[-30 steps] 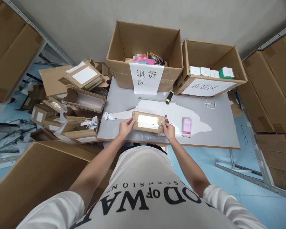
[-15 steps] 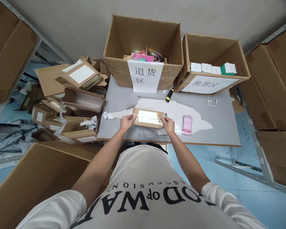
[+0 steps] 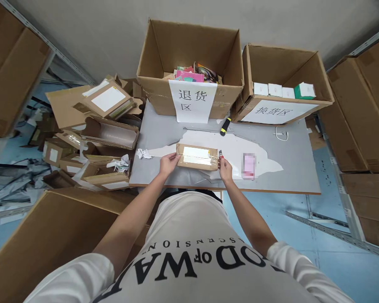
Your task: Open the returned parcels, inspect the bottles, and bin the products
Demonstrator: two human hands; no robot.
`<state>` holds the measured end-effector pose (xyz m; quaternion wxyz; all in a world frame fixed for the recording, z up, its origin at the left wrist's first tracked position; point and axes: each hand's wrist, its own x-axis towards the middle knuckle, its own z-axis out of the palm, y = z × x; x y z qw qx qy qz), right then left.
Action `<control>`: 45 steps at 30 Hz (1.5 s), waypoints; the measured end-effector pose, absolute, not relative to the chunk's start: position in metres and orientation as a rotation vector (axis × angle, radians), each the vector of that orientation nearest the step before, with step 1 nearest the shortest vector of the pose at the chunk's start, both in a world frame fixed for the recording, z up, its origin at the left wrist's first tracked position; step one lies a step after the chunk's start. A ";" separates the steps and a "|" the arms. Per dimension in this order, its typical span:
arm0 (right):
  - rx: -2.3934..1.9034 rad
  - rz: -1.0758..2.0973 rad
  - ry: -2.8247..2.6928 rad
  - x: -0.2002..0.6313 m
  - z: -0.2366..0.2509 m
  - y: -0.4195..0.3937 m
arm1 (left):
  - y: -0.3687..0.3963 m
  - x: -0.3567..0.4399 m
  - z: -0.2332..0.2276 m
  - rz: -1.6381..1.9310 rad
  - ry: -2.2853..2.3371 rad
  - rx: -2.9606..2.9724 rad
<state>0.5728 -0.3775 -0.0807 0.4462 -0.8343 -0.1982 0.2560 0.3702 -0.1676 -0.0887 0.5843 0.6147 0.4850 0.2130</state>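
A small taped cardboard box [image 3: 197, 163] with a white label lies near the table's front edge. My left hand [image 3: 169, 163] pinches its left end between thumb and fingers. At the box's right end, my right hand [image 3: 226, 169] is closed around a small box cutter [image 3: 221, 155]; its grey tip and a bit of red show above my fingers, and the rest is hidden. A torn white sheet [image 3: 255, 148] lies under the box. To the right rests a pink item [image 3: 249, 166], blurred out.
Two open cartons, a taller one [image 3: 158, 99] and a lower one [image 3: 322, 90], stand at the back with paper signs. A black-yellow cutter [image 3: 225, 126] lies before them. Discarded boxes [image 3: 110, 130] pile up left; a big open carton [image 3: 60, 235] sits at lower left.
My right hand has left the box's right end and shifted slightly down, closing on the box cutter beside it. My left hand keeps its hold on the box.
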 end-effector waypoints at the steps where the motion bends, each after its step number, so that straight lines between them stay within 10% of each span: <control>1: -2.002 0.645 -0.434 0.570 -0.085 -0.383 | -0.169 0.369 -0.088 0.506 1.139 1.442; 45: -2.369 0.647 -0.695 0.580 -0.085 -0.365 | -0.180 0.353 -0.100 0.415 1.115 1.430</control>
